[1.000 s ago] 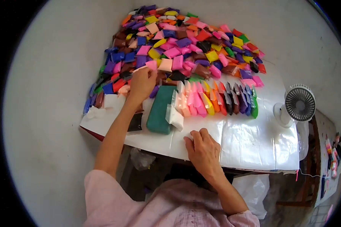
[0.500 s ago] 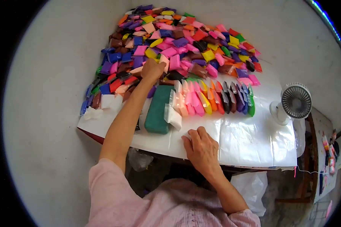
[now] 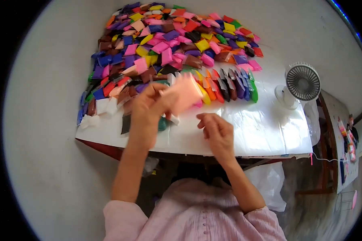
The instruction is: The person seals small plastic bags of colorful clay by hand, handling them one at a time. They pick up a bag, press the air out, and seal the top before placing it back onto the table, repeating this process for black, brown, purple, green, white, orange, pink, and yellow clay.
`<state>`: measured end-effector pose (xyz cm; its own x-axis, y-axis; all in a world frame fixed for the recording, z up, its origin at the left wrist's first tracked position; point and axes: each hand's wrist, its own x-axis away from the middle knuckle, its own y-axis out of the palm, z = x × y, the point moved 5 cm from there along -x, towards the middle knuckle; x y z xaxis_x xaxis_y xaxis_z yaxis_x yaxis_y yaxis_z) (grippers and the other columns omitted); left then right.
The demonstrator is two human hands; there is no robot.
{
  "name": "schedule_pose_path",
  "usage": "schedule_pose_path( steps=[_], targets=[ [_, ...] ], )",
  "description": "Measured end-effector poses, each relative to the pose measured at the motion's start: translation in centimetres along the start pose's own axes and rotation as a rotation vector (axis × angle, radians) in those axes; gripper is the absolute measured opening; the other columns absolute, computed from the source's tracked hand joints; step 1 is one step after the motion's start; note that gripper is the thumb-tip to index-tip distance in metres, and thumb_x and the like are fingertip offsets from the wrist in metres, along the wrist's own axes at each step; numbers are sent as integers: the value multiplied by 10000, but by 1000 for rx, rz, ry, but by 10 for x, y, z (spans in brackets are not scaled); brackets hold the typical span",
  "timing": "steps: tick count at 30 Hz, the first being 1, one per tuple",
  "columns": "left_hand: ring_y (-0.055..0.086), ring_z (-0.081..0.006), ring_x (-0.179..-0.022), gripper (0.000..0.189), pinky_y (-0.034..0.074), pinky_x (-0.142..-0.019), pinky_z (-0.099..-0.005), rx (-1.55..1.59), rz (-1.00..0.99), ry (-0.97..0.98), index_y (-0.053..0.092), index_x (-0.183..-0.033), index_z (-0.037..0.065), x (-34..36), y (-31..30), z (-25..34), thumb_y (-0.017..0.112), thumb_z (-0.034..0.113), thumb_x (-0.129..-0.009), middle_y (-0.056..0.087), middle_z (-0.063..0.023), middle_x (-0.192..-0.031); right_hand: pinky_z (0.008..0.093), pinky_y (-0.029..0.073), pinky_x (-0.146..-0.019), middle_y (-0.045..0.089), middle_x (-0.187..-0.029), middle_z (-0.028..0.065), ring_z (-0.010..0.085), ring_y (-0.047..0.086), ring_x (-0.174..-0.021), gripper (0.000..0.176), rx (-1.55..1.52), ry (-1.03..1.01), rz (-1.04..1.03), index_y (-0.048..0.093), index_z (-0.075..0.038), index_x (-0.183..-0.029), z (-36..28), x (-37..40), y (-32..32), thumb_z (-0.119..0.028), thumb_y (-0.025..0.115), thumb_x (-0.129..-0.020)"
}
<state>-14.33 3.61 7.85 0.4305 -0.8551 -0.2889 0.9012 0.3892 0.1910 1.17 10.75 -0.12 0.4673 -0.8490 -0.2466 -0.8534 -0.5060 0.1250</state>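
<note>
My left hand (image 3: 151,104) holds a peach-coloured packet (image 3: 186,95), blurred by motion, above the table's near part. The packet hides most of a green block (image 3: 162,124) and the left end of a row of coloured packets (image 3: 231,85). To the right, my right hand (image 3: 219,132) hovers near the table's front edge with its fingers curled; whether anything small is between them is hidden.
A large heap of coloured packets (image 3: 161,46) covers the back left of the white-covered table (image 3: 261,132). A white fan (image 3: 303,82) stands at the right. White tissue (image 3: 90,121) lies at the left edge, and a plastic bag (image 3: 267,182) hangs below.
My left hand has come back from the heap towards me with the peach-coloured packet. My right hand has lifted slightly and its fingers have curled. The view has shifted a little.
</note>
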Motion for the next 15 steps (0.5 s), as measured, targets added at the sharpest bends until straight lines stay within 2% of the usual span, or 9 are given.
schedule_pose_path(
  steps=[1, 4, 5, 8, 9, 12, 15],
  targets=[
    [557, -77, -668, 190, 447, -584, -220, 63, -11, -34, 577, -1006, 35, 10, 6, -10, 654, 121, -854, 600, -5, -827, 198, 374, -531, 604, -821, 15, 39, 427, -604, 358, -64, -10, -4, 644, 16, -1032, -7, 1, -8, -278, 442, -1006],
    [521, -65, -651, 198, 394, -569, -211, 129, 8, -67, 584, -994, 46, 33, 28, -31, 693, 120, -846, 556, 13, -749, 180, 353, -534, 584, -788, 5, 30, 431, -614, 440, -164, -24, 19, 638, 16, -1052, -26, 10, -25, -344, 388, -1013],
    [518, -63, -651, 220, 395, -572, -213, 156, 8, -84, 584, -1005, 44, 37, 33, -39, 708, 121, -839, 542, 17, -735, 174, 354, -534, 547, -780, -11, 24, 441, -627, 328, -188, -72, -43, 643, 6, -1033, -28, 13, -31, -285, 499, -983],
    [517, -61, -652, 226, 402, -583, -216, 172, -29, -86, 584, -1007, 42, 47, 48, -52, 712, 119, -838, 531, 20, -729, 172, 363, -539, 518, -776, -21, 21, 457, -636, 203, -3, -221, 4, 643, -1, -1003, -40, 23, -31, -184, 630, -914],
    [519, -59, -661, 239, 410, -599, -215, 164, -34, -95, 585, -1018, 38, 49, 50, -55, 715, 116, -835, 541, 17, -739, 173, 377, -546, 526, -804, -19, 23, 474, -654, 165, -29, -182, 30, 636, 0, -960, -37, 25, -36, -103, 703, -849],
    [522, -59, -686, 270, 420, -618, -205, 202, -36, -134, 587, -1042, 30, 57, 58, -63, 724, 118, -828, 573, 2, -789, 181, 386, -545, 525, -807, -16, 29, 480, -668, 148, -81, -169, 47, 625, 4, -921, -34, 32, -44, -113, 690, -858],
    [550, -76, -761, 299, 457, -686, -211, 372, -69, -232, 592, -1078, 9, 65, 65, -70, 724, 87, -821, 604, -22, -865, 182, 393, -552, 528, -807, -13, 34, 485, -679, 134, -73, -206, 70, 614, 0, -892, -35, 38, -49, -97, 692, -844]
  ],
)
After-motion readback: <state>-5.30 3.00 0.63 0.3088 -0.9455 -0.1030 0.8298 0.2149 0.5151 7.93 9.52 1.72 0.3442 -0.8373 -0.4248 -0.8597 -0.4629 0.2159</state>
